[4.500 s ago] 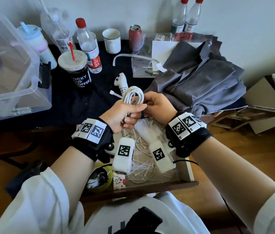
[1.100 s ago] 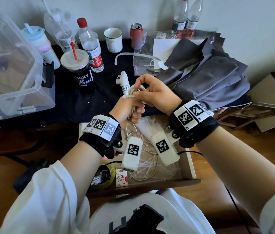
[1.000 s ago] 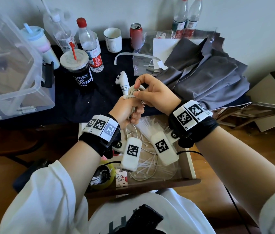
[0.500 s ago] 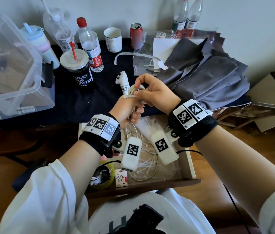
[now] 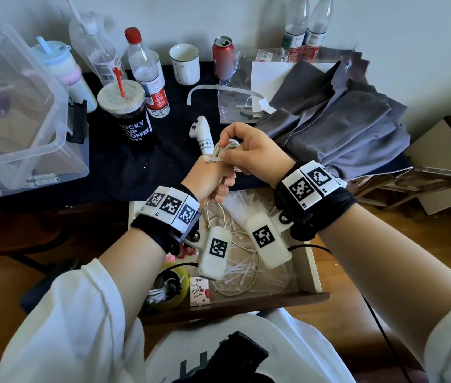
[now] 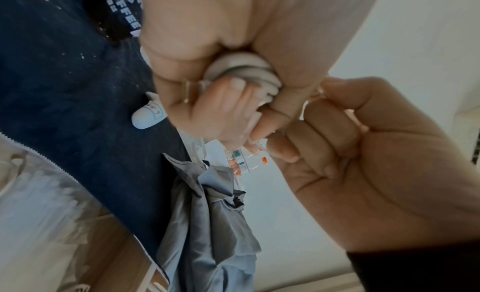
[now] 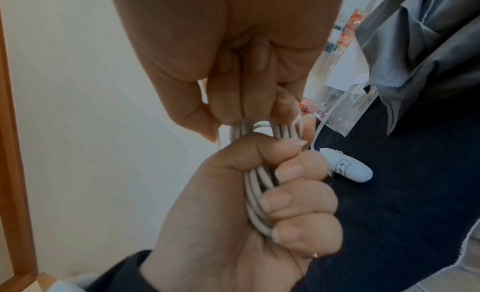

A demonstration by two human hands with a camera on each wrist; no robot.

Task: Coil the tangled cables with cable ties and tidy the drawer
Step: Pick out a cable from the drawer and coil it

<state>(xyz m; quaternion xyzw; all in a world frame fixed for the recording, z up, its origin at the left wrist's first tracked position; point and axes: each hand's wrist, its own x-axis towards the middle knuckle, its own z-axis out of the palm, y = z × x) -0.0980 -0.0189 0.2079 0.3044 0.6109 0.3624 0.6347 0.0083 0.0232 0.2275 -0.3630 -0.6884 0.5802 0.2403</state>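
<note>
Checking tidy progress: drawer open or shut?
Open. The drawer is pulled out below both hands, loose cable ties showing inside.

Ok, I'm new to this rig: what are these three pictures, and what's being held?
No machine here: a person's two bare hands with tagged wristbands. The big picture is from a head camera looking down; the other two are from cameras on each wrist, looking along the fingers. The left hand grips a coiled white cable. The right hand pinches the coil's top, where a white cable tie sits. Below is an open drawer with loose ties. On the dark table stand bottles, cups, a can and grey cloth.
</note>
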